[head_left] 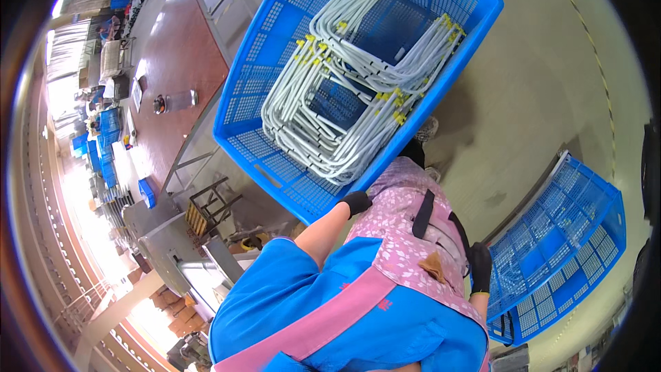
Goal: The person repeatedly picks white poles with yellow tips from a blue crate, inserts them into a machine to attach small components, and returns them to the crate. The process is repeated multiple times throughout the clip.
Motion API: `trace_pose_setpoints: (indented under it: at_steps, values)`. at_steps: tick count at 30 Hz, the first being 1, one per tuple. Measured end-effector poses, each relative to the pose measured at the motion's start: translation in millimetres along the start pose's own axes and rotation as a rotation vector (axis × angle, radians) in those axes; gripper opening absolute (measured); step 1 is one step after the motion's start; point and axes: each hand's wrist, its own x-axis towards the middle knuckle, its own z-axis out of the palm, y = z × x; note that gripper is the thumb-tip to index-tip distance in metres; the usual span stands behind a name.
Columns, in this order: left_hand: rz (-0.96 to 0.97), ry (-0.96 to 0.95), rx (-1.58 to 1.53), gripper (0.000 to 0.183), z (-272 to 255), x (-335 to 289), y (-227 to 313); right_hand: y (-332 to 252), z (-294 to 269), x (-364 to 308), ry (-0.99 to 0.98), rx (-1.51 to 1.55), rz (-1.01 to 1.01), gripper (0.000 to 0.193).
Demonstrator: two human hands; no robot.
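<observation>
A large blue plastic basket (275, 189) is in front of me. It holds several bundles of white bent tubes (330, 134) with yellow ends and black bands. My left hand (357, 203), in a black glove, has its fingers curled at the basket's near edge. My right hand (480, 262), also gloved in black, hangs by my right side with its fingers curled in. A black strap (460, 231) runs down to that hand, beside the floral apron (413, 234); what the fingers hold, if anything, is hidden. My shoes show partly beyond the basket's right side.
On the right, more blue baskets (551, 241) stand tilted on the floor. A red-brown table (172, 62) at the left carries a clear bottle (177, 101). Below it are a small stool (206, 208) and a grey metal machine (172, 251). A yellow-black line (585, 24) crosses the floor.
</observation>
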Motion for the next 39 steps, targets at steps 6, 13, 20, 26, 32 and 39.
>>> trace_pose_setpoints:
  at_steps: [6, 13, 20, 26, 32, 39]
  values:
    - [0.167, -0.126, 0.22, 0.017, -25, 49, -8, -52, 5, 6, -0.049, 0.158, 0.208, 0.024]
    - [-0.073, -0.317, -0.035, 0.033, -103, 46, 24, -98, 2, 14, 0.028, 0.025, 0.164, 0.019]
    - [-0.137, -0.307, -0.104, 0.038, -134, 49, 47, -86, -9, 8, -0.016, -0.044, 0.248, 0.022]
    - [-0.184, -0.215, -0.109, 0.029, -115, 80, 47, -34, -13, -24, 0.146, 0.171, 0.187, 0.016]
    - [0.063, 0.246, 0.307, 0.032, -97, 123, 80, 108, 27, -83, 0.402, 0.494, 0.185, 0.011]
    - [0.201, 0.397, 0.342, 0.014, -57, 151, 198, 273, 54, -209, 0.532, 0.383, 0.261, 0.014]
